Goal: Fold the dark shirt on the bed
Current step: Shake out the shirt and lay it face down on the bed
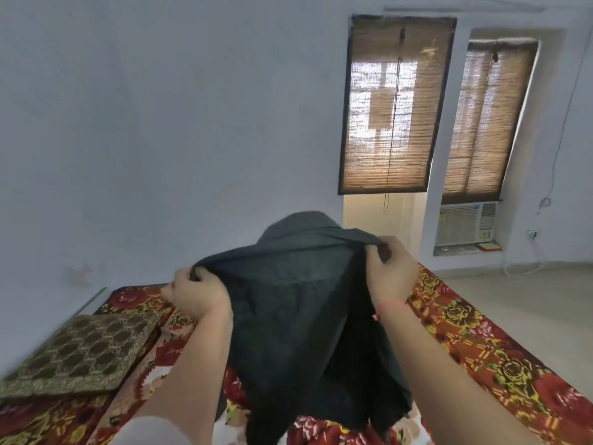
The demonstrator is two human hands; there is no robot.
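Note:
The dark shirt (298, 309) hangs in the air in front of me, held up above the bed (481, 342), which has a red floral cover. My left hand (195, 293) grips the shirt's upper left edge, fingers closed on the cloth. My right hand (390, 271) pinches the upper right edge a little higher. The fabric stretches between both hands, a hump of it bulges up behind, and the lower part drapes down toward the cover.
A brown and gold patterned cushion (80, 354) lies on the bed at the left. A pale wall stands behind the bed. Two windows with bamboo blinds (394, 104) and an air conditioner (465, 223) are at the right, with bare floor (529, 300) beside the bed.

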